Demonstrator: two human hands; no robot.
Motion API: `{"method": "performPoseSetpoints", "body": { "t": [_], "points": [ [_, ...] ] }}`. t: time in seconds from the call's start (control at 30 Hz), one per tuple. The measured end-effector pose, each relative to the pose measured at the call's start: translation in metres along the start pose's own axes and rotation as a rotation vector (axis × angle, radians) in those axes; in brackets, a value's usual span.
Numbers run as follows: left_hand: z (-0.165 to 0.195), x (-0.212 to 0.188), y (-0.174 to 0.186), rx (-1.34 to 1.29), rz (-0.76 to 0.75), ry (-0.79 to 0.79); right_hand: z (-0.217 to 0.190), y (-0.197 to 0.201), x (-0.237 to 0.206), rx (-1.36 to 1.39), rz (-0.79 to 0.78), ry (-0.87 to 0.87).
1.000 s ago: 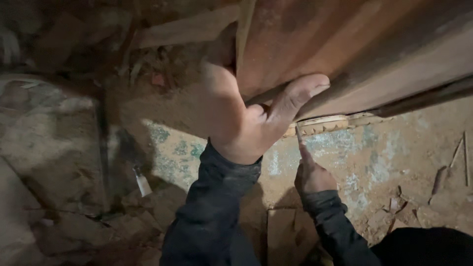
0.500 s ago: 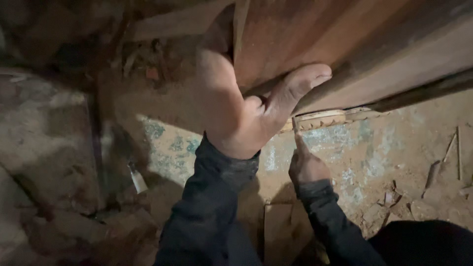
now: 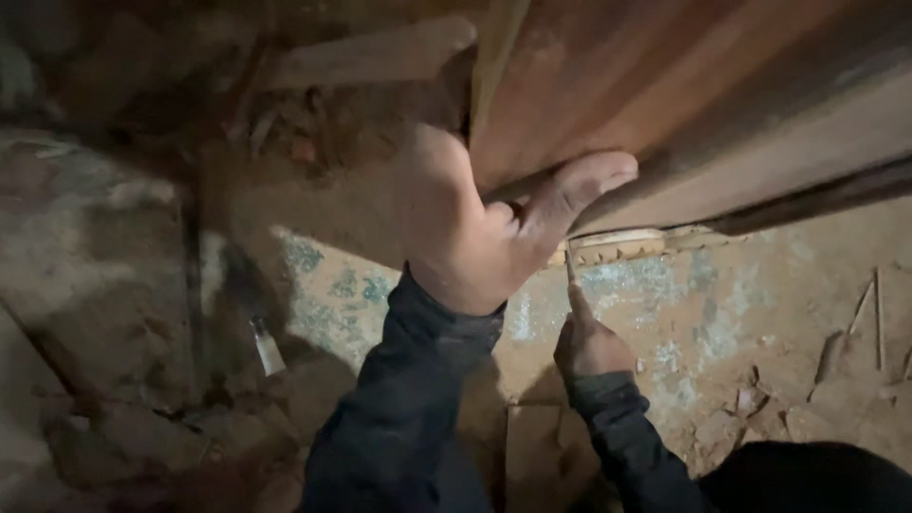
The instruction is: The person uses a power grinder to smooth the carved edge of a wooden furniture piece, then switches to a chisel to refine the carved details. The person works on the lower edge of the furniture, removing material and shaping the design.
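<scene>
Two hands work at the lower edge of a reddish-brown wooden board (image 3: 703,104) that fills the frame from twelve to three o'clock. The left hand (image 3: 475,228), near the centre, grips the board's near corner: its thumb (image 3: 579,185) lies flat along the lower face, pointing toward three o'clock, while the fingers wrap out of sight around the edge. At about five o'clock from it, the right hand (image 3: 589,342) is closed narrowly around a thin pencil (image 3: 571,271), whose tip points up to twelve o'clock and touches a pale toothed strip (image 3: 622,249) just under the board. Both arms wear dark sleeves (image 3: 399,427). Below lies a dusty floor (image 3: 722,313) with blue-green patches; wood chips (image 3: 750,399) are scattered toward four o'clock. A small white object (image 3: 268,347) lies at eight o'clock; I cannot tell what it is.
</scene>
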State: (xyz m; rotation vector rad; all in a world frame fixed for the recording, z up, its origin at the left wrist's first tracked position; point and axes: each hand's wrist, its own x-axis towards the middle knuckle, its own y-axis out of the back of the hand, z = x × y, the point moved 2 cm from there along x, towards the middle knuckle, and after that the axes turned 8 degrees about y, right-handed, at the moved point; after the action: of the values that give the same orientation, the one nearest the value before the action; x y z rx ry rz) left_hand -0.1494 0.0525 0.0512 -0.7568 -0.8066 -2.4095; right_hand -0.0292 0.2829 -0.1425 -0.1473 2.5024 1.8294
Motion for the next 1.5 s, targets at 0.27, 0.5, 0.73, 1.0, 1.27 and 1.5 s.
{"method": "performPoseSetpoints", "body": {
  "t": [0.27, 0.5, 0.73, 1.0, 1.27, 1.5],
  "points": [
    [-0.001, -0.004, 0.001, -0.287, 0.029, -0.010, 0.006, -0.001, -0.002, 0.159, 0.098, 0.001],
    [0.020, -0.013, 0.008, 0.084, 0.246, -0.001, 0.035, 0.027, -0.035, 0.587, 0.229, 0.068],
    [0.094, -0.121, -0.003, -0.125, -0.769, 0.074, 0.037, -0.005, -0.048, 0.347, 0.205, 0.091],
    [0.025, -0.189, -0.075, 0.321, -1.250, 0.131, 0.031, -0.009, -0.026, 0.333, 0.082, 0.024],
    [0.012, -0.197, -0.087, 0.339, -1.450, 0.255, 0.020, 0.002, -0.035, 0.355, 0.225, 0.238],
    [0.004, -0.194, -0.091, 0.384, -1.468, 0.251, 0.017, -0.002, -0.024, 0.134, -0.011, -0.044]
  ]
}}
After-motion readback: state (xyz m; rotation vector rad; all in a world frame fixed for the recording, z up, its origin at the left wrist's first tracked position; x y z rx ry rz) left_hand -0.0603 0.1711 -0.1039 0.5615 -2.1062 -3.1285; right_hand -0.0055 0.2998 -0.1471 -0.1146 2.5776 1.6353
